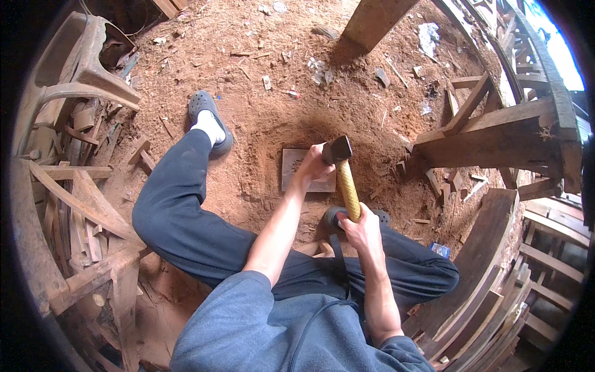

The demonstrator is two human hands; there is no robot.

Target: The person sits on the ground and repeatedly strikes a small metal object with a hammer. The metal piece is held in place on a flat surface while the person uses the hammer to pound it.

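My right hand [362, 229] grips the yellow textured handle of a hammer [347, 186], whose dark head [338, 149] points away from me. My left hand [313, 164] is closed right beside the hammer head, partly behind it; I cannot make out what its fingers hold. Beneath that hand, a flat pale slab [297, 183] with small dark bits on it lies on the ground between my legs.
Sawdust and wood scraps cover the ground [260, 74]. Wooden chair parts [93, 211] crowd the left. A wooden post [365, 28] rises at the top. Timber frames [483, 142] and stacked curved planks [474, 254] line the right side.
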